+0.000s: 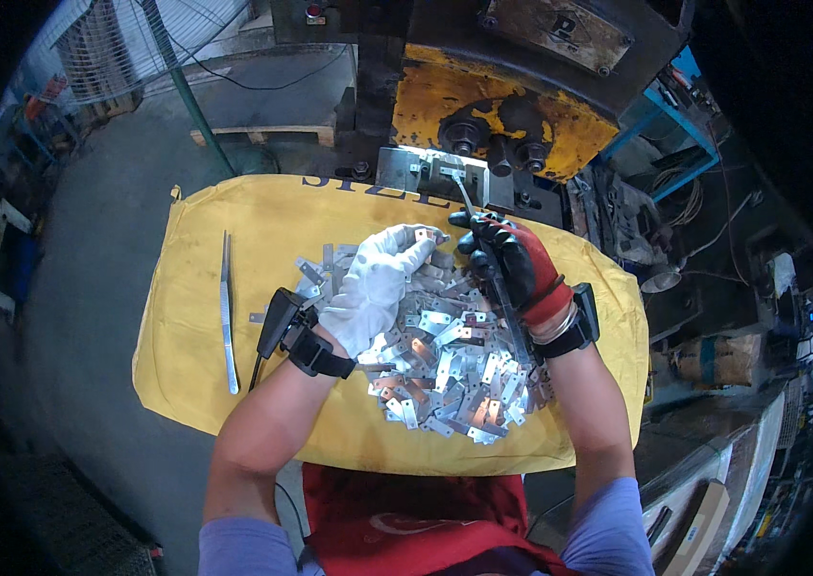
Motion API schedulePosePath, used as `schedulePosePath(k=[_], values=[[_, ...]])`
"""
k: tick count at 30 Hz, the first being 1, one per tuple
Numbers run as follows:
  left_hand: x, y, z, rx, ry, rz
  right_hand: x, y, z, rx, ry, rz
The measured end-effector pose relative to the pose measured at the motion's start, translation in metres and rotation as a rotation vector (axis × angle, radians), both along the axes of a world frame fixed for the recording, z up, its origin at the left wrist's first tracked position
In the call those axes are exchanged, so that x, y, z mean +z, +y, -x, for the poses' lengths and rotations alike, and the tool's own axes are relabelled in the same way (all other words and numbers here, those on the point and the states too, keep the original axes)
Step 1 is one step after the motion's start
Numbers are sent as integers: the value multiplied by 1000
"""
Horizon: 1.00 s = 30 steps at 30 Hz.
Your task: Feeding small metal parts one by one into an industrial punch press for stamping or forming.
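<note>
Sorting small metal plates [445, 370] on yellow sack [234, 221].
Left hand [378, 283] pinching 1 plate; right hand [512, 264] gripping thin tool [469, 202].

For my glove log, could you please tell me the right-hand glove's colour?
Red with black fingers, clearest in the head view on the right hand.

My left hand [378, 283] wears a white glove, my right hand [512, 264] a red glove with black fingers. Both wrists carry black bands. Under them I see a heap of silvery metal plates [445, 365], some glinting orange. That heap lies on a yellow sack [234, 240] with dark lettering. Beyond my hands stands a press [483, 106], its paint yellow, chipped and grimy.
</note>
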State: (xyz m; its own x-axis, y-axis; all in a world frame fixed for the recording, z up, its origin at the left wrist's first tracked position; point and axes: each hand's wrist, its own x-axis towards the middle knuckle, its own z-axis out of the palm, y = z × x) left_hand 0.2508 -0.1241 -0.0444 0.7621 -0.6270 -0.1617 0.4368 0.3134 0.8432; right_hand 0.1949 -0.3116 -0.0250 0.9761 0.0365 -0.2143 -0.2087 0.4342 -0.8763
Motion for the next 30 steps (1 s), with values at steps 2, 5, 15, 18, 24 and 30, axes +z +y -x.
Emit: schedulePosePath(k=[2, 5, 15, 18, 24, 30], values=[[-1, 1, 0, 0, -9, 5, -2, -3, 2, 12, -17, -8], [1, 1, -1, 20, -31, -20, -2, -10, 7, 72, -10, -84], [-2, 3, -4, -28, 26, 26, 8, -12, 33, -66, -40, -53], [1, 2, -4, -26, 0, 2, 6, -12, 36, -123, -70, 30], [6, 4, -4, -24, -140, -89, 5, -11, 36, -157, -104, 145], [6, 4, -3, -84, 13, 2, 4, -5, 28, -54, -77, 167]])
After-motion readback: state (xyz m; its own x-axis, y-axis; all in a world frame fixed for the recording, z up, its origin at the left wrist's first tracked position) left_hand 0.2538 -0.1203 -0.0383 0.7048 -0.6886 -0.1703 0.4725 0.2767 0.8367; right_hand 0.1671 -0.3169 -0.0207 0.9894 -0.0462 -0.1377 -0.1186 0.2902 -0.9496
